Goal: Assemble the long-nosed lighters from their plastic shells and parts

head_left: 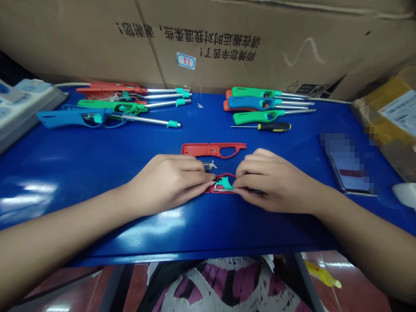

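In the middle of the table lies the red half shell of a gas lighter (212, 190), with a teal trigger (225, 183) and a thin white wire in it. My left hand (177, 182) is closed at its left part, thumb and fingertips pinched together. At its right end my right hand (269, 180) is closed too, fingertips beside the trigger; part of the shell is hidden beneath the fingers. Just behind my left fingertips lies a small see-through part (209, 165) with a whitish end. Farther back rests the other red half shell (201, 150), its inside facing up.
Several opened lighters (71, 118) with metal tubes lie at the back left. Several closed ones (250, 103) lie back right, with a black and yellow screwdriver (274, 126) before them. A phone (349, 167) is on the right. A cardboard box (208, 26) walls off the back.
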Demonstrator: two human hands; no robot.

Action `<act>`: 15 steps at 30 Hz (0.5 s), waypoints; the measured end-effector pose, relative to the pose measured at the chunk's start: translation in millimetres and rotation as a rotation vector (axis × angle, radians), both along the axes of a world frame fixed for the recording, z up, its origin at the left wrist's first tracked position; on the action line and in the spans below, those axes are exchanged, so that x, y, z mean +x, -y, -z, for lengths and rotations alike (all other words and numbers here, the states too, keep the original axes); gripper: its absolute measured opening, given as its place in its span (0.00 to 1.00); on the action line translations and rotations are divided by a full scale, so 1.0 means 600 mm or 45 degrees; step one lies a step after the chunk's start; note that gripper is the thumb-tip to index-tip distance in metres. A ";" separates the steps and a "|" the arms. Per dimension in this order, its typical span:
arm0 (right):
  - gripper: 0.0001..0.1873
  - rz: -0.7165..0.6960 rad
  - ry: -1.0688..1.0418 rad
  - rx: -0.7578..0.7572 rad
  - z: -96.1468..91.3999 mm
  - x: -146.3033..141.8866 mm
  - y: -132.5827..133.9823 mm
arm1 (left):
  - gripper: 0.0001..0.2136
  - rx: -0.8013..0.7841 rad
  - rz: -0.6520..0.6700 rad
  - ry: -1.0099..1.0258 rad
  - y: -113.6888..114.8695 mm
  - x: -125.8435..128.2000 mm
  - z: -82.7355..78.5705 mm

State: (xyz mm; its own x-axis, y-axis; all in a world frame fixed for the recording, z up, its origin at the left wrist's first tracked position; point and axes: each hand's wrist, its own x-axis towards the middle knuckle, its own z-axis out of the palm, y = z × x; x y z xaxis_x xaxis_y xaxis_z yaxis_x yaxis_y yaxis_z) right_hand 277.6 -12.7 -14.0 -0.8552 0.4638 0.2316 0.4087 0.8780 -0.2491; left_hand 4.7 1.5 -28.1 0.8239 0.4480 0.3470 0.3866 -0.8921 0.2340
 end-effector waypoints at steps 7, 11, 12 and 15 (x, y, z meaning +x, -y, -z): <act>0.11 0.005 0.007 -0.053 -0.001 -0.005 0.001 | 0.11 0.005 0.006 -0.022 0.001 0.002 -0.003; 0.10 0.021 0.004 -0.071 0.001 -0.005 0.001 | 0.12 -0.044 0.035 -0.059 0.002 0.000 -0.009; 0.10 0.021 0.003 -0.068 0.001 -0.005 0.000 | 0.12 -0.055 0.037 -0.070 0.001 0.000 -0.010; 0.10 0.012 -0.002 -0.058 0.000 -0.005 0.001 | 0.12 -0.099 0.024 -0.074 0.000 0.000 -0.009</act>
